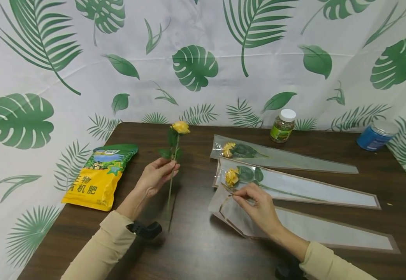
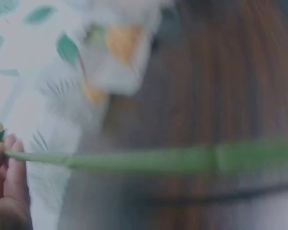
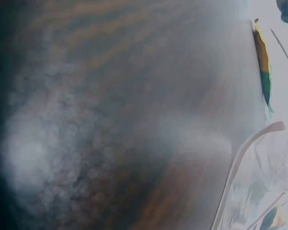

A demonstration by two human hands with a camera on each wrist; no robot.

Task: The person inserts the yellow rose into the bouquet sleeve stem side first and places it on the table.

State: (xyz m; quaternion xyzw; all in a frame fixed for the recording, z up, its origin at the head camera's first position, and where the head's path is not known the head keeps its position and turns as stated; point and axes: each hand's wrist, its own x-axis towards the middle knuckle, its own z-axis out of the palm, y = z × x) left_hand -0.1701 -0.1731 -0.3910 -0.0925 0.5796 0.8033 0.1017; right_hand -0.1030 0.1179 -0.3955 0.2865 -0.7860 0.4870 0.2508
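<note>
My left hand point(image 1: 158, 175) pinches a single yellow rose point(image 1: 180, 127) by its green stem, just under the leaves, and holds it upright left of the middle. In the left wrist view the stem point(image 2: 144, 160) runs across the picture from the fingertips. My right hand point(image 1: 257, 204) pinches the mouth edge of the nearest flower sleeve point(image 1: 311, 225), a clear-fronted tapering wrapper, whose wide end stands raised. That sleeve's curved rim point(image 3: 245, 151) shows at the right of the right wrist view. Beyond it lie a middle sleeve point(image 1: 343, 194) and a far sleeve point(image 1: 315, 163), each with a yellow rose inside.
A yellow and green fertilizer bag point(image 1: 95, 181) lies at the table's left edge. Toward the back stand a white-capped jar point(image 1: 282, 126) and, farther right, a blue can point(image 1: 376, 136). A leaf-patterned cloth point(image 1: 195, 35) hangs behind the dark wooden table point(image 1: 195, 256).
</note>
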